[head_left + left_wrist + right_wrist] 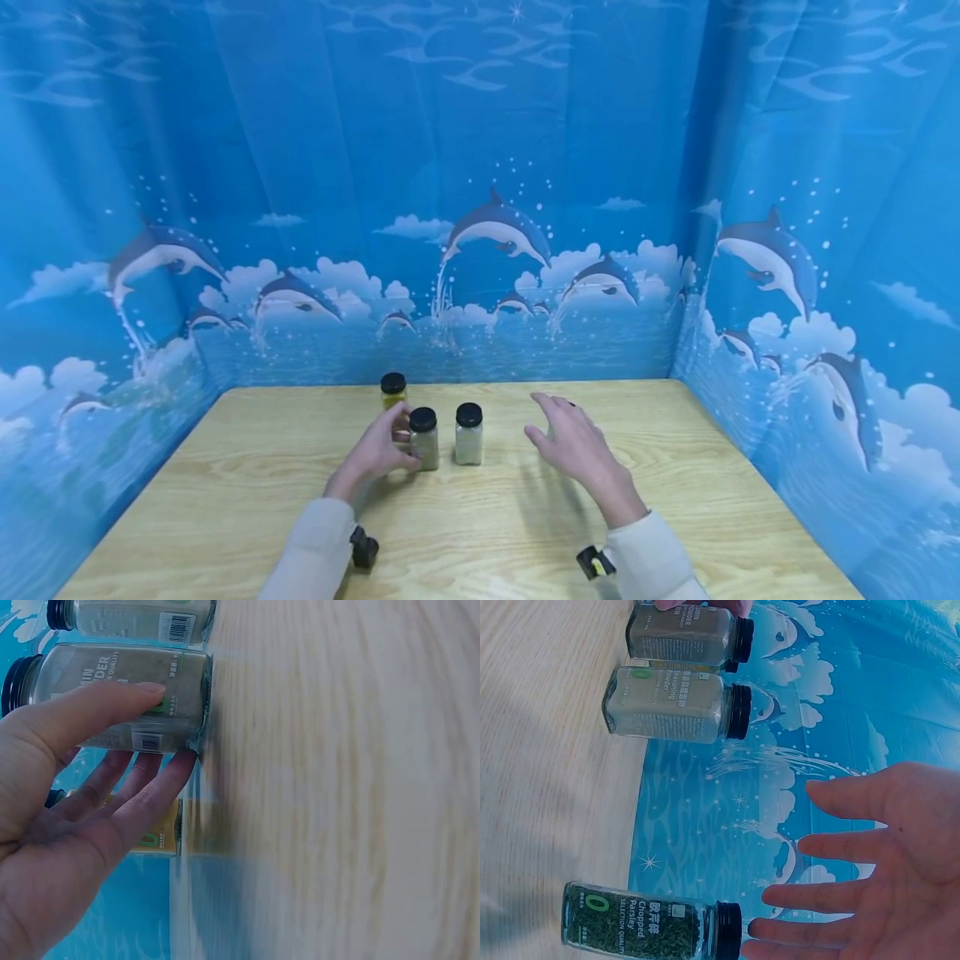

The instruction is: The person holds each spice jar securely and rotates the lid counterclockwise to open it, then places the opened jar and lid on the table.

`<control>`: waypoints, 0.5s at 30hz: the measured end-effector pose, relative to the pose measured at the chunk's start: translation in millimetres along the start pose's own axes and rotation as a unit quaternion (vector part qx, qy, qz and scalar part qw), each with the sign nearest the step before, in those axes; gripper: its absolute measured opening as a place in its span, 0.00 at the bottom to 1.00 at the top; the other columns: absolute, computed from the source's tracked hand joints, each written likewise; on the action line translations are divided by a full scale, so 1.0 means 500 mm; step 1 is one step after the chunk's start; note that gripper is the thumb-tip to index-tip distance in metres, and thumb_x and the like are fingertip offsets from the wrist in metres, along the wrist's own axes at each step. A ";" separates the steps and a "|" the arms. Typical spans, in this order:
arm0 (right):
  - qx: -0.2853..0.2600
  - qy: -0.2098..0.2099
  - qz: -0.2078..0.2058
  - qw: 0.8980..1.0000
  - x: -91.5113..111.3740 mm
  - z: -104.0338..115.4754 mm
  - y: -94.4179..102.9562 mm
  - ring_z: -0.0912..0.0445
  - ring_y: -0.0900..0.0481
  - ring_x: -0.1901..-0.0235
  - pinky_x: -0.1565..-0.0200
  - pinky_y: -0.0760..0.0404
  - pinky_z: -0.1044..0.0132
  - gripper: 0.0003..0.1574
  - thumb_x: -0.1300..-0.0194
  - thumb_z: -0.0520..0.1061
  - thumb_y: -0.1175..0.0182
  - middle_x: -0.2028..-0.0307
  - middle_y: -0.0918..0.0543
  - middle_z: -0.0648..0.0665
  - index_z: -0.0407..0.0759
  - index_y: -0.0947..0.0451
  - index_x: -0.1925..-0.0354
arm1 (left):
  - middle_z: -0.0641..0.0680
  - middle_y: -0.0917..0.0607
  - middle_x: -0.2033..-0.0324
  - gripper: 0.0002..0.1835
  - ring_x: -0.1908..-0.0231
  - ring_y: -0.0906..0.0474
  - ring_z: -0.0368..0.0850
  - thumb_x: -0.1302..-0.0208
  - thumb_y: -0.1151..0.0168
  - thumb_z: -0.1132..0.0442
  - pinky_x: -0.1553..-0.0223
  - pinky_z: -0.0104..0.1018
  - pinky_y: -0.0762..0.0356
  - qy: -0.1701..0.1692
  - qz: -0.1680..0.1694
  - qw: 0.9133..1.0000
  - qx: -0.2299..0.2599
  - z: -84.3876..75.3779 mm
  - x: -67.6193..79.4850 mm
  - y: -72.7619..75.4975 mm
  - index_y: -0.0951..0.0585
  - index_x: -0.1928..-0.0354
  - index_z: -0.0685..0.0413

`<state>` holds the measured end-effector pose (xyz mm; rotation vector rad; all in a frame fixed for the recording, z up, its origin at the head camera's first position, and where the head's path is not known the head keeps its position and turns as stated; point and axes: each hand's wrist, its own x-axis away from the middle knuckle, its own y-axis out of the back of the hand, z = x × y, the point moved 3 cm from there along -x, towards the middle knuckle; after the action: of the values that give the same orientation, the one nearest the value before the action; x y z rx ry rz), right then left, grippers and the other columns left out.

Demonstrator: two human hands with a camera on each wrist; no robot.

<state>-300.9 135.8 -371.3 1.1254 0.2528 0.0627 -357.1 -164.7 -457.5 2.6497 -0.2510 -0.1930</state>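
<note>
Here's the powder jar [427, 446], black-capped clear glass, grey-brown inside, gripped upright at seven o'clock in the head view! And down at six o'clock from it in the right wrist view, well apart, stands the parsley jar [641, 922]: upright too, black-capped, packed with green, white "Chopped Parsley" lettering across its glass.

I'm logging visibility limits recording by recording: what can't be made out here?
- Head view: the parsley jar, apparently hidden behind the right grip.
- Head view: wording on the pale jar, too small.
- Left wrist view: much of the yellow jar, covered by the left grip.
- Right wrist view: most of the left grip, cut off by the top edge.
</note>
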 end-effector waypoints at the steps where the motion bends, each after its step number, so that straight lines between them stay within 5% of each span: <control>1: 0.000 0.000 0.001 1.000 0.000 0.000 -0.001 0.32 0.29 0.31 0.34 0.25 0.32 0.37 0.26 0.51 0.39 0.29 0.28 0.31 0.43 0.35 0.25 | 0.65 0.17 0.47 0.37 0.48 0.16 0.61 0.62 0.24 0.82 0.43 0.56 0.14 0.000 0.000 1.000 0.001 -0.001 0.002 0.000 0.27 0.47 0.58; 15: -0.009 0.006 0.005 1.000 0.003 0.009 -0.008 0.34 0.29 0.30 0.34 0.24 0.34 0.37 0.26 0.50 0.39 0.28 0.29 0.32 0.43 0.35 0.25 | 0.70 0.19 0.45 0.40 0.47 0.16 0.64 0.60 0.25 0.83 0.48 0.51 0.11 -0.008 -0.011 1.000 0.025 -0.007 0.030 -0.006 0.27 0.40 0.61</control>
<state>-298.6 130.2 -373.3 1.1089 0.2564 0.0799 -341.6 -163.8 -457.0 2.7030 -0.2337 -0.2179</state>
